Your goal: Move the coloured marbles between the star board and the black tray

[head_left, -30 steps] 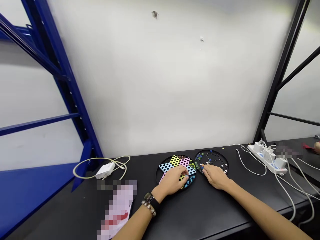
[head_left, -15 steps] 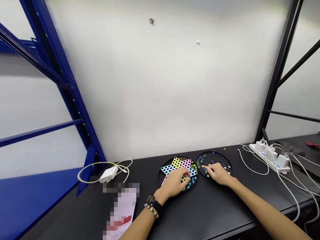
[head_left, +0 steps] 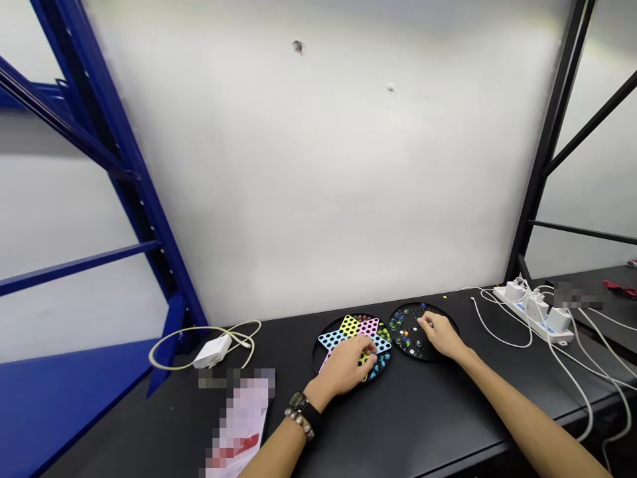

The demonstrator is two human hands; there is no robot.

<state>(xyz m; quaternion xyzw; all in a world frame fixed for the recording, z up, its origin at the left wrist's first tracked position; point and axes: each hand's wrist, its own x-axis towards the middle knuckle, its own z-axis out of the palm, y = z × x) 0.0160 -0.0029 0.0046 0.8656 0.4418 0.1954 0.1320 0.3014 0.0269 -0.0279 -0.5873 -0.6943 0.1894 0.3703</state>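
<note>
Beneath the curled left grip [head_left: 346, 367]: star-shaped Chinese checkers board [head_left: 350, 325]. Beneath the right grip [head_left: 442, 337]: round black marble board [head_left: 391, 330]. Holds unclear.

A white wall [head_left: 308, 186] — blue steel shelving [head_left: 144, 206] left, black metal framing [head_left: 539, 159] right.

Bright, even light; wide-angle warp at edges.

Plain workroom, lab-like rather than domestic. A long black bench [head_left: 448, 425] stands against a bare, scuffed white wall [head_left: 318, 186], between blue steel shelving [head_left: 134, 219] and a black steel rack [head_left: 542, 179]. On the bench lie a power strip [head_left: 532, 312] crowded with white plugs, trailing cables [head_left: 562, 372], and a separate charger [head_left: 213, 352].
</note>
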